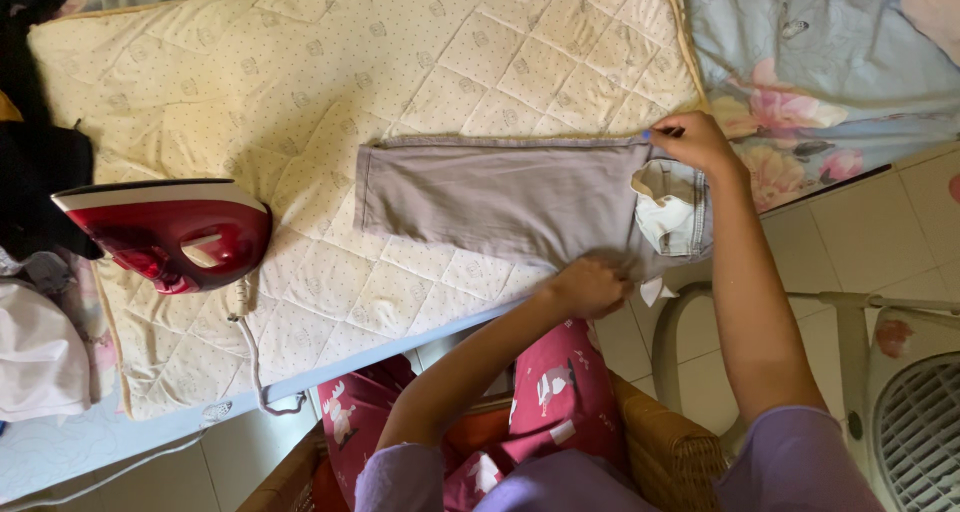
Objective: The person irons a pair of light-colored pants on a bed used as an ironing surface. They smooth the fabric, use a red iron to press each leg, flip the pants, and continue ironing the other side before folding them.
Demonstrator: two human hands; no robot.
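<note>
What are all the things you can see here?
Trousers: one pair, grey, flat on the pad, pocket lining turned out.
Quilted pad: one, cream, under the trousers.
Iron: one, red and white, on the pad's left side.
Cord: one, white, hanging off the edge.
Floral sheet: one, blue and pink, upper right.
Fan: one, white, lower right.
Wicker chair: one, brown, under the person.
Left hand: pinching the trousers' near edge.
Right hand: pinching the far edge.

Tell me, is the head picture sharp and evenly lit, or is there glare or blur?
Head view: soft even daylight, sharp on the grey folded trousers; small glare on the glossy red steam iron; faint blur at the left hand; right hand clear.
</note>
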